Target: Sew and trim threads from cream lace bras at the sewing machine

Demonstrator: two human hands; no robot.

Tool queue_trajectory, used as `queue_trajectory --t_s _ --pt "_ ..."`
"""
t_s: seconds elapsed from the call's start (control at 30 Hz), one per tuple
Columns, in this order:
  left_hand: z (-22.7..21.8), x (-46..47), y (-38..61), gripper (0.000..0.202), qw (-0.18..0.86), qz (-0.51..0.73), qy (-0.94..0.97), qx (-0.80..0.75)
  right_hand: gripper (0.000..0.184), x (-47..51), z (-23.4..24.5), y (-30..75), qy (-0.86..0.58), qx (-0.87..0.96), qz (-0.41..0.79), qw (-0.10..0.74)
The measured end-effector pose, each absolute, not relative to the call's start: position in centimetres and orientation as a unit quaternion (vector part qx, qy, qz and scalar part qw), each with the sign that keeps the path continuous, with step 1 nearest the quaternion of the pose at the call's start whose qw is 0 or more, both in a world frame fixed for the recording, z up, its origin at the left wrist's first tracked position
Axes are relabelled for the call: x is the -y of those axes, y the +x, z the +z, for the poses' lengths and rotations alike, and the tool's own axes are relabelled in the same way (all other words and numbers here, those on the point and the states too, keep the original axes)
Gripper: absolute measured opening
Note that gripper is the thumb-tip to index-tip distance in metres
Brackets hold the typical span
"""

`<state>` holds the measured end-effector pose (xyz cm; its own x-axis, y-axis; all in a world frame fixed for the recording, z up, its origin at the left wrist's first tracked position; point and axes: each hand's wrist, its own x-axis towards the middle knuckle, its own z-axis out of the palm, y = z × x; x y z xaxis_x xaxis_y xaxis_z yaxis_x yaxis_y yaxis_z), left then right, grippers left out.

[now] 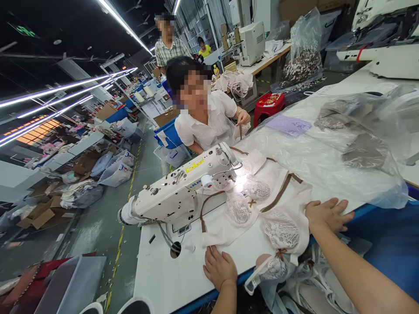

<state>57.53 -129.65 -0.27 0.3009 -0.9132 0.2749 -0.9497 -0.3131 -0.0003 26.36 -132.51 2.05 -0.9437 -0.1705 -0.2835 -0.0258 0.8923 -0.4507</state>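
Cream lace bras with brown straps lie spread over the white sewing table. My left hand (221, 268) rests flat at the near edge, fingertips at the band of one bra (240, 211). Spread fingers mark my right hand (327, 213), which lies on the tabletop at the side of a second bra (284, 229) and holds nothing. That bra's lower part hangs over the table edge. Beyond both hands stands a white sewing machine (183, 187), its lamp lit over more bra pieces.
Across the table a co-worker in a white shirt (204, 120) holds a lace piece. Clear plastic bags (363, 144) cover the table's right. Below the near edge, more bras (314, 279) fill a blue-lined container (386, 248). A grey bin (78, 283) stands lower left.
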Motion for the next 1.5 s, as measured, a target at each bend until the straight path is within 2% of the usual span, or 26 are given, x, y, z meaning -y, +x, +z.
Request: queue_trajectory --t_s 0.63,1.17,1.5 --pt "-0.5 129.7 57.6 0.034 0.08 0.108 0.809 0.572 0.064 132.5 2.3 26.4 -0.05 -0.959 -0.222 0.169" --pt "-2.2 129.9 58.9 0.036 0.084 0.212 0.777 0.587 0.065 132.7 2.4 26.7 -0.052 -0.949 -0.249 0.184" --pt "-1.5 129.7 58.6 0.034 0.072 0.187 0.788 0.583 0.064 132.6 2.6 26.8 -0.048 -0.951 -0.251 0.175"
